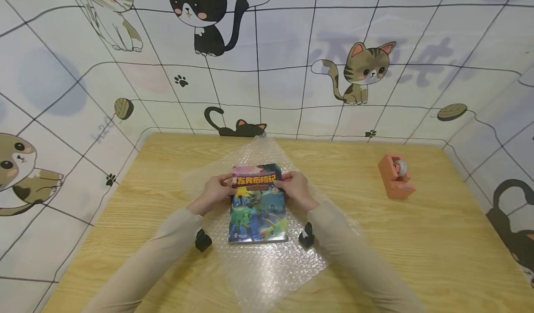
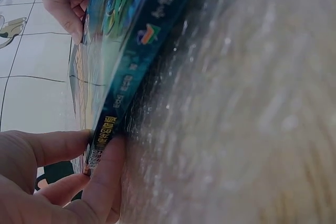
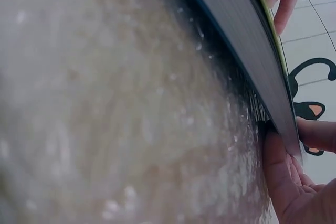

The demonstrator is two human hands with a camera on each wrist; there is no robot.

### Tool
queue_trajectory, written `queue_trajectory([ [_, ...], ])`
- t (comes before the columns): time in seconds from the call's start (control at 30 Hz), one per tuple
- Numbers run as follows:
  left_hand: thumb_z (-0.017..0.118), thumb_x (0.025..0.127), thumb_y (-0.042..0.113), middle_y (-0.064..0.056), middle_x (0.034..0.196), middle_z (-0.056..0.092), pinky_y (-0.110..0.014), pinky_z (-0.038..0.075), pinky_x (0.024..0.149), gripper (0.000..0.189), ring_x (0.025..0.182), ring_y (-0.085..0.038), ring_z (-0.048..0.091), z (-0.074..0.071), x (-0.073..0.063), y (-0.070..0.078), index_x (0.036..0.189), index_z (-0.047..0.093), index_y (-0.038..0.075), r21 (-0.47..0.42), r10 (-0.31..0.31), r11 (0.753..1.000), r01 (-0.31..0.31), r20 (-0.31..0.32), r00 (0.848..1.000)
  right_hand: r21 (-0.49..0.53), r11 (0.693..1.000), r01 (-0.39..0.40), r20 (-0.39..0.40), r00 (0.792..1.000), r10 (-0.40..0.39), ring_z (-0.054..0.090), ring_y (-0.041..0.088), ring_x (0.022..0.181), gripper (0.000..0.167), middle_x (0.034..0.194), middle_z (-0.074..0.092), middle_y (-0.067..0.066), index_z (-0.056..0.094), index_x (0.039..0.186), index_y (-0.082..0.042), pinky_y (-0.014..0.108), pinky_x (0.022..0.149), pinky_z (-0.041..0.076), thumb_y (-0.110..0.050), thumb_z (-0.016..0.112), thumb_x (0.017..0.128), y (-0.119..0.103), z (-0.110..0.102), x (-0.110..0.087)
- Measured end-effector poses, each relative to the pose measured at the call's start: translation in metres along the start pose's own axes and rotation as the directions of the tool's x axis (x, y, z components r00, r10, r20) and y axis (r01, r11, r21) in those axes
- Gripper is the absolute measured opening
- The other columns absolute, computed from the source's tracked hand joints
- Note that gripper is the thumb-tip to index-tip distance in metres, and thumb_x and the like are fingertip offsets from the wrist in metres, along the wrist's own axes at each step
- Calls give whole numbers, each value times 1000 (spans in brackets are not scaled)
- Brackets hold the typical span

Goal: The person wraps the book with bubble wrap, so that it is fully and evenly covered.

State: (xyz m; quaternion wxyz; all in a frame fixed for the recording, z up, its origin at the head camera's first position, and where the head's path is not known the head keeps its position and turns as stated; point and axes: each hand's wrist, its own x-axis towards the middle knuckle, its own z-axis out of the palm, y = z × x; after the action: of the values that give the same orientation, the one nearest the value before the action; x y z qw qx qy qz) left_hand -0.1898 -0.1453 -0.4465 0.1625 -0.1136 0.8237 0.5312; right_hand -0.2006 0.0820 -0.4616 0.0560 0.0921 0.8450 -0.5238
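Observation:
A colourful paperback book (image 1: 258,206) with yellow title lettering lies face up over a sheet of bubble wrap (image 1: 271,271), which is spread diamond-wise on the table. My left hand (image 1: 215,192) pinches the book's left edge near the top, thumb on the cover and fingers beneath the spine (image 2: 139,51). On the opposite side my right hand (image 1: 295,188) pinches the upper right edge, its thumb above and fingers under the page block (image 3: 236,30). In both wrist views the book's edge sits just above the bubble wrap; whether it is fully lifted I cannot tell.
A salmon-coloured tape dispenser (image 1: 395,177) with a roll of tape stands at the right of the wooden table (image 1: 417,252). Behind and at the sides hangs a cat-patterned cloth (image 1: 283,86). Small black devices (image 1: 203,240) sit at both wrists.

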Motion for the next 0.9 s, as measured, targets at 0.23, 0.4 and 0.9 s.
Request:
queue_trajectory([
  [0.23, 65, 82, -3, -18, 103, 56, -30, 56, 68, 63, 83, -19, 57, 10, 3, 9, 140, 43, 6, -3, 0, 1000, 0, 20, 1000, 8, 1000, -14, -13, 1000, 14, 55, 14, 53, 19, 81, 65, 16, 64, 87, 5, 25, 48, 49, -9, 73, 79, 1, -13, -1],
  [0.4, 65, 84, -1, -15, 102, 53, -29, 55, 69, 63, 86, -19, 53, 16, 5, 13, 141, 42, 8, 11, -1, 1000, 1, 32, 999, -9, 1000, -23, -24, 999, 23, 55, 16, 59, 20, 85, 64, 16, 62, 87, 4, 24, 50, 47, -11, 72, 80, 3, -18, -1],
  [0.9, 65, 84, 1, -15, 100, 54, -28, 54, 68, 67, 84, -19, 52, 21, 6, 19, 144, 37, 12, 60, 18, 998, -25, 104, 994, 4, 997, -73, -5, 997, 73, 56, 17, 62, 20, 88, 61, 16, 59, 93, 3, 26, 48, 50, -13, 66, 84, 9, -26, 2],
])
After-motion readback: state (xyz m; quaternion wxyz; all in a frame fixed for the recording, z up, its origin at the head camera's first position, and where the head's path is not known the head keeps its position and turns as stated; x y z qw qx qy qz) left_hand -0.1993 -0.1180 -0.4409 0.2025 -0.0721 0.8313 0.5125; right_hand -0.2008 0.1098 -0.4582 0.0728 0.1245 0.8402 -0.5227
